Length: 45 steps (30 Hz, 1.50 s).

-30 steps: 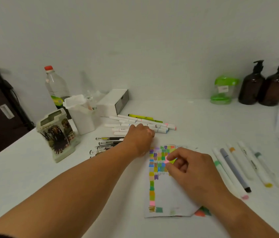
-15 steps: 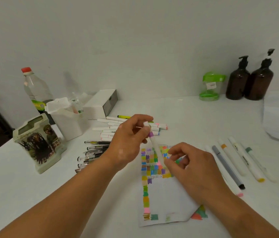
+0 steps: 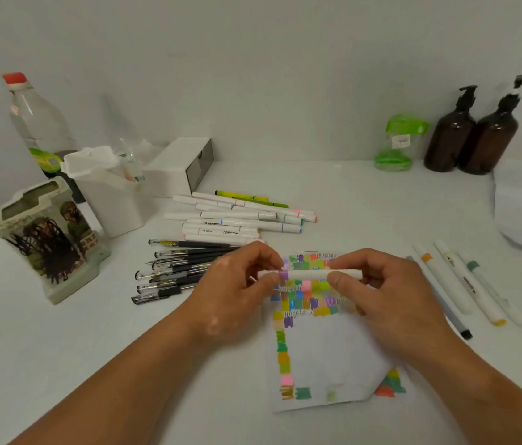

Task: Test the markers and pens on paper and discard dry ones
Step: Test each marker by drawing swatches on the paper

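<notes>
**Marker over paper, stock on both sides**

White marker (image 3: 309, 274) with a purple band: level, just above the paper (image 3: 333, 348), pinched near each end by left hand (image 3: 237, 293) and right hand (image 3: 391, 300). Paper lies flat, with colour swatches along the top and left edge and the bottom-right corner folded over. Marker pile (image 3: 237, 223) behind-left. Black pens (image 3: 182, 268) left. Loose markers (image 3: 458, 284) right, side by side.

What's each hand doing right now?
Left hand: pinching the white marker near its purple band.
Right hand: pinching the same marker's other end.
</notes>
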Tool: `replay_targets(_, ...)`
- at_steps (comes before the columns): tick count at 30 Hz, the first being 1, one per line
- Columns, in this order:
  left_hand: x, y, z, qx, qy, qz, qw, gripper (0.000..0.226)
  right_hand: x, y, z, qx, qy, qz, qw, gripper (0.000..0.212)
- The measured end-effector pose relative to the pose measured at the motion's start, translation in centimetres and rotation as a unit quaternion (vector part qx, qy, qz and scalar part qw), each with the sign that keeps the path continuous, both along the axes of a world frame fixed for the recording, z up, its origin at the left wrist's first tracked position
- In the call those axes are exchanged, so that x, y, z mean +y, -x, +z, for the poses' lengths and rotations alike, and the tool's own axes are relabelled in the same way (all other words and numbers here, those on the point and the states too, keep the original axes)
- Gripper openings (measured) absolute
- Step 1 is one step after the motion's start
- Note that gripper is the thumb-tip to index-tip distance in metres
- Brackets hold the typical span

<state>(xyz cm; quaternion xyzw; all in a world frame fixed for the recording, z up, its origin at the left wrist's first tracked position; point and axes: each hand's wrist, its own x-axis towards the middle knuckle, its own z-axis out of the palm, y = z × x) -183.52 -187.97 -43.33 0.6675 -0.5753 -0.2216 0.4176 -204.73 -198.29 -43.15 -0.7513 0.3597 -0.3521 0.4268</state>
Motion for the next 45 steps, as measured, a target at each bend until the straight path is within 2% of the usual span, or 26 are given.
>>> replay_targets(2, 0.2, 0.9, 0.1, -0.106, -0.012, -0.048, 0.993, 0.015, 0.2, 0.0, -0.2, -0.023, -0.015, 0.014, 1.0, 0.015)
replay_targets(4, 0.1, 1.6, 0.4, -0.157, -0.024, -0.086, 0.984, 0.024, 0.3, -0.1, -0.2, -0.056, -0.035, 0.024, 0.998, 0.016)
replay_targets(8, 0.3, 2.1, 1.1, -0.165, -0.007, -0.104, 0.981, 0.025, 0.5, -0.1, -0.2, -0.093, -0.087, 0.071, 0.989, 0.01)
replay_targets(11, 0.4, 2.7, 1.4, -0.175, 0.028, -0.125, 0.976, 0.024, 1.3, -0.5, -0.1, -0.093, -0.101, 0.112, 0.984, 0.021)
replay_targets(14, 0.3, 3.0, 1.3, -0.184, 0.054, -0.119, 0.974, 0.033, 1.7, -0.7, 0.0, -0.109, -0.116, 0.117, 0.98, 0.031)
replay_targets(17, 0.2, 2.8, 1.1, -0.165, 0.066, -0.109, 0.978, 0.028, 1.8, -0.7, 0.2, -0.119, -0.102, 0.112, 0.981, 0.026)
replay_targets(19, 0.3, 2.0, 0.9, -0.181, 0.027, -0.094, 0.979, 0.038, 1.8, -0.7, 0.3, -0.15, -0.128, 0.092, 0.976, 0.018)
replay_targets(21, 0.5, 1.0, 0.8, -0.21, -0.054, -0.091, 0.972, 0.062, 1.8, -0.8, 0.5, -0.161, -0.158, 0.071, 0.972, 0.009)
replay_targets(22, 0.6, 0.7, 0.6, -0.226, -0.082, -0.098, 0.966, 0.07, 1.9, -0.8, 0.6, -0.147, -0.162, 0.071, 0.973, 0.004)
replay_targets(24, 0.5, 0.4, 0.5, -0.259, -0.106, -0.11, 0.954, 0.079, 2.1, -0.8, 0.4, -0.091, -0.156, 0.086, 0.98, 0.01)
replay_targets(27, 0.3, 0.7, 0.5, -0.267, -0.109, -0.108, 0.951, 0.082, 2.5, -1.0, -0.3, 0.031, -0.087, 0.083, 0.992, 0.017)
replay_targets(29, 0.3, 0.9, 0.6, -0.265, -0.112, -0.109, 0.951, 0.082, 2.6, -1.2, -0.6, 0.072, -0.056, 0.069, 0.993, 0.014)
replay_targets(42, 0.4, 1.0, 0.5, -0.247, -0.122, -0.092, 0.957, 0.084, 2.7, -1.3, -0.6, 0.128, -0.003, 0.061, 0.99, 0.012)
replay_targets(45, 0.4, 1.0, 0.5, -0.247, -0.127, -0.092, 0.956, 0.084, 2.6, -1.2, -0.7, 0.116, -0.006, 0.056, 0.992, 0.012)
